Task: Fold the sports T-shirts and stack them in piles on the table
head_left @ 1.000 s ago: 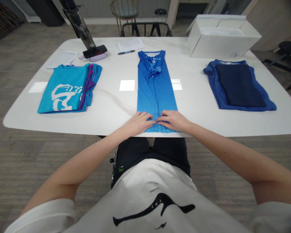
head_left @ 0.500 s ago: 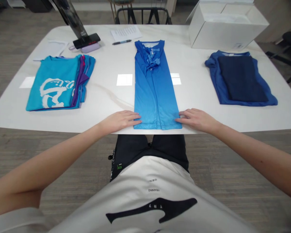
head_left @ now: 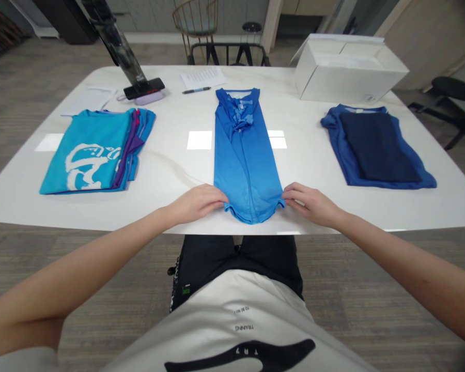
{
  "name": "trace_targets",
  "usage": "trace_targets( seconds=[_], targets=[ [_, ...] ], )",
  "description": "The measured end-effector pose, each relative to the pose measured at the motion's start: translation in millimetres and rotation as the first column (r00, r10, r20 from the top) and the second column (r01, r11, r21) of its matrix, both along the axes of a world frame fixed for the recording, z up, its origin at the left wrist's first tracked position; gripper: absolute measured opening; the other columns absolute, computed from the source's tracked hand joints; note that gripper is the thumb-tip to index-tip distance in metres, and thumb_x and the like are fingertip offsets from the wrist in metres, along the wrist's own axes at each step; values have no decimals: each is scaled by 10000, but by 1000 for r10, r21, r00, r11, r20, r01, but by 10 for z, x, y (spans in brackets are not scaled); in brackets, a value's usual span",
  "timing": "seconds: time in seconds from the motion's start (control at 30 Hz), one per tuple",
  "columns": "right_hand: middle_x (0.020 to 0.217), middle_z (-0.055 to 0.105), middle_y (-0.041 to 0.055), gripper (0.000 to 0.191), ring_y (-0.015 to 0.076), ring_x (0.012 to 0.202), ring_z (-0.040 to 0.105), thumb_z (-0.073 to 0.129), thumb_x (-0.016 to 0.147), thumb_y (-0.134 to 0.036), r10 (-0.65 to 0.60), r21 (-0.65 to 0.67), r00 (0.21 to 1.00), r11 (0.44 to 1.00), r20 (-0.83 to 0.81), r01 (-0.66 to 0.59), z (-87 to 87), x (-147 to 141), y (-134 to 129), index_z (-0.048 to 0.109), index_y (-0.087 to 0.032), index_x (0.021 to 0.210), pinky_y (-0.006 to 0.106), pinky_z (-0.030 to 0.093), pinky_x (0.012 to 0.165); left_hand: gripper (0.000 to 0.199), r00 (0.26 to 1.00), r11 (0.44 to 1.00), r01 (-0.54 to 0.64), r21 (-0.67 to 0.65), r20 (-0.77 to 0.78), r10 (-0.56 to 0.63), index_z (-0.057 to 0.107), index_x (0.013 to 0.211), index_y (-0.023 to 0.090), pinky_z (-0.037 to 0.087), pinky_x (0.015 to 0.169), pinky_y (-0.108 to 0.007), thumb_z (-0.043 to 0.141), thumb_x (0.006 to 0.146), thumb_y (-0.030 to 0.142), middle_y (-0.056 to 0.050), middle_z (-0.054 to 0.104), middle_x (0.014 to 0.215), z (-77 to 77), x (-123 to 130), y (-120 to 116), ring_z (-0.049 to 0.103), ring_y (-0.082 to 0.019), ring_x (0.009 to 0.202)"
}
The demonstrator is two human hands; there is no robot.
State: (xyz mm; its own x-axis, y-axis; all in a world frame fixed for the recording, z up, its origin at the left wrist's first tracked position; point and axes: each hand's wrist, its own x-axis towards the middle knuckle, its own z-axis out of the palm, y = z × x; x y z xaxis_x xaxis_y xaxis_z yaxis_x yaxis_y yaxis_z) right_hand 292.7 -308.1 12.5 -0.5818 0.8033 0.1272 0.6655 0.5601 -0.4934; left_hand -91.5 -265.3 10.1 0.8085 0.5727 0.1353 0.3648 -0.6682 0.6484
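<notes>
A blue shirt (head_left: 244, 160), folded into a long narrow strip, lies on the white table with its neckline at the far end and crumpled fabric near the collar. At its near left corner, my left hand (head_left: 201, 202) pinches the hem. My right hand (head_left: 308, 203) grips the near right corner the same way. Both corners are slightly lifted and curled, while the hem between them sags in a curve close to the table's front edge.
On the left sits a stack of folded turquoise and purple shirts (head_left: 93, 150). Dark blue folded clothes (head_left: 380, 147) lie on the right. Behind are a white box (head_left: 344, 75), a black upright device (head_left: 127, 57), a pen (head_left: 196, 90) and paper (head_left: 203, 77) on the table (head_left: 158, 181).
My fingers, which lay flat on the shirt's near corners, have closed on them. The hem's corners have risen and curled. The camera view has tilted up a little.
</notes>
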Motion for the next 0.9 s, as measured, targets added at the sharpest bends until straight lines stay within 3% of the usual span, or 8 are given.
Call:
trace_targets(
  seconds=[0.1, 0.23, 0.33, 0.43, 0.53, 0.67, 0.8, 0.9],
  targets=[
    [928, 687, 69, 272, 203, 767, 621, 508, 1030, -441, -206, -78, 956, 978, -210, 193, 101, -83, 284, 694, -243, 1019, 331, 498, 685, 295, 924, 931, -268, -248, 209, 321, 735, 1070, 208, 524, 896, -334, 574, 998, 444, -63, 750, 1013, 98, 162, 245, 675, -201, 938],
    [723, 603, -4, 382, 151, 609, 525, 573, 965, -605, -448, -258, 787, 893, -424, 369, 63, -210, 993, 634, -228, 970, 281, 434, 587, 329, 636, 716, -422, -556, 381, 671, 706, 972, 181, 514, 785, -285, 719, 889, 500, -25, 686, 861, 116, 444, 902, 624, -162, 811],
    [666, 584, -17, 459, 144, 569, 507, 582, 925, -679, -587, -395, 711, 803, -388, 447, -78, -293, 1564, 614, -222, 895, 275, 428, 566, 344, 505, 510, -466, -723, 256, 825, 691, 915, 189, 495, 686, -262, 761, 833, 516, -13, 668, 790, 18, 602, 1407, 612, -152, 726],
    [626, 613, 27, 570, 182, 601, 558, 504, 940, -722, -676, -378, 721, 713, -150, 590, -220, -346, 1948, 614, -211, 713, 299, 421, 591, 415, 497, 357, -538, -763, 55, 866, 685, 808, 169, 485, 646, -292, 822, 744, 556, -37, 672, 720, -123, 671, 1716, 620, -174, 674],
    [693, 680, 62, 498, 226, 713, 630, 636, 873, -675, -678, -230, 734, 711, 27, 665, -309, -366, 2110, 655, -211, 693, 304, 414, 634, 384, 526, 392, -658, -642, -20, 850, 671, 716, 169, 481, 641, -307, 912, 628, 455, -27, 658, 655, -250, 685, 1845, 624, -193, 668],
    [693, 684, 34, 247, 218, 712, 638, 713, 834, -445, -590, -137, 804, 793, 72, 594, -338, -343, 2138, 669, -221, 740, 288, 404, 628, 232, 600, 548, -718, -430, 16, 800, 660, 672, 193, 484, 667, -299, 834, 699, 343, -7, 647, 653, -339, 684, 1904, 617, -195, 703],
    [767, 702, 24, 245, 217, 739, 637, 615, 900, -460, -505, -156, 846, 862, -171, 483, -251, -274, 2142, 686, -228, 870, 306, 462, 679, 190, 642, 699, -581, -417, 293, 708, 660, 904, 219, 528, 757, -304, 653, 883, 408, -12, 707, 861, -303, 671, 1931, 650, -193, 835],
    [874, 716, 32, 302, 220, 795, 647, 610, 915, -533, -423, -227, 803, 905, -420, 359, -112, -238, 2234, 659, -235, 935, 326, 506, 717, 225, 626, 750, -434, -499, 432, 649, 607, 980, 225, 550, 788, -305, 628, 927, 443, -10, 696, 908, -157, 675, 2034, 658, -181, 854]
  ],
)
